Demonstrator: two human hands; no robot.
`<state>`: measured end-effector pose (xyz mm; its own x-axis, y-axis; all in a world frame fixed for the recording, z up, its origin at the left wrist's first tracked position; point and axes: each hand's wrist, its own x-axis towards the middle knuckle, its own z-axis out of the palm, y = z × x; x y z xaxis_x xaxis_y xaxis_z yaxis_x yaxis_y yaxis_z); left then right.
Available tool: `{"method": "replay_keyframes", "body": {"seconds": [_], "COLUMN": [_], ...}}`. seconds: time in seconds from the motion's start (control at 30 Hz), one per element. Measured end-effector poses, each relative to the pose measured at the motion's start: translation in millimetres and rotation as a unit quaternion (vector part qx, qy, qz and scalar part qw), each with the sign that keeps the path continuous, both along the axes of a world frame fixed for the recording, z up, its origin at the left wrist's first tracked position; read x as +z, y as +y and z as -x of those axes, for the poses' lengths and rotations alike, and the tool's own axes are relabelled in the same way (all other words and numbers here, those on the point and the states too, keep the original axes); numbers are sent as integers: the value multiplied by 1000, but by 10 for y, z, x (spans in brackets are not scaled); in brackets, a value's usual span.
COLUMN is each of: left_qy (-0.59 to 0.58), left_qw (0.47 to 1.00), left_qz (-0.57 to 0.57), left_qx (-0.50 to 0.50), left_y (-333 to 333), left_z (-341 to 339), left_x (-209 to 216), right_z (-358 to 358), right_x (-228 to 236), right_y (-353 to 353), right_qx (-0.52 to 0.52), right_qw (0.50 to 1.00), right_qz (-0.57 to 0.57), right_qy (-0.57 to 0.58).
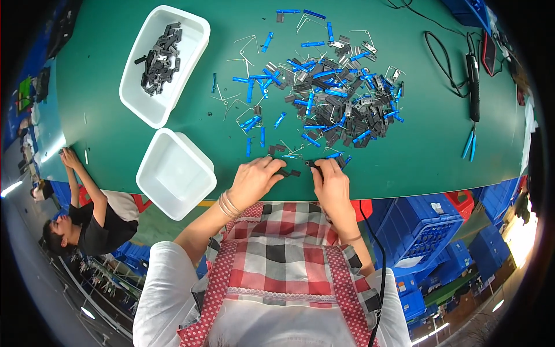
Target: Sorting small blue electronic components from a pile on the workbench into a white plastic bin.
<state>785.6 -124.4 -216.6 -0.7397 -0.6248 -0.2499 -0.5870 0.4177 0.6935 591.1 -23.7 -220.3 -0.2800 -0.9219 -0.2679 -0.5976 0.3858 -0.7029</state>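
At the table's near edge, my left hand (255, 179) is closed, its fingertips pinching a small black plastic part (284, 172). My right hand (333, 183) sits a little to the right, thumb and fingers closed on another small dark part (312, 165) that they mostly cover. Loose black pieces (276, 149) lie just beyond my left fingertips. Past both hands spreads a big heap of black plastic parts (361, 118), mixed with blue strips (310, 104) and thin bent wire springs (248, 49).
On the left, a long white bin (132, 87) holds black parts; nearer stands a smaller white bin (199, 173). A black corded tool (473, 87) and blue-handled pliers (469, 144) lie at right. Another person (92, 217) works at far left. Blue crates (419, 225) stand below the table's right side.
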Motion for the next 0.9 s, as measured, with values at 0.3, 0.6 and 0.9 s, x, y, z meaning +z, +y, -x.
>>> {"method": "replay_keyframes", "body": {"seconds": [0.3,0.6,0.9], "left_qy": [-14,369,548], "left_qw": [974,394,431], "left_qz": [-186,-709,-550], "left_qx": [128,454,460], "left_y": [-74,188,-1193], "left_z": [23,19,-608], "left_x": [29,8,739], "right_z": [-12,-507,-451], "right_x": [96,523,290], "right_y": [-136,-318,-123], "right_qx": [-149,92,-53], "right_qw": [985,969,970], "right_qz": [37,166,193], "right_qy": [-83,-158,-138]}}
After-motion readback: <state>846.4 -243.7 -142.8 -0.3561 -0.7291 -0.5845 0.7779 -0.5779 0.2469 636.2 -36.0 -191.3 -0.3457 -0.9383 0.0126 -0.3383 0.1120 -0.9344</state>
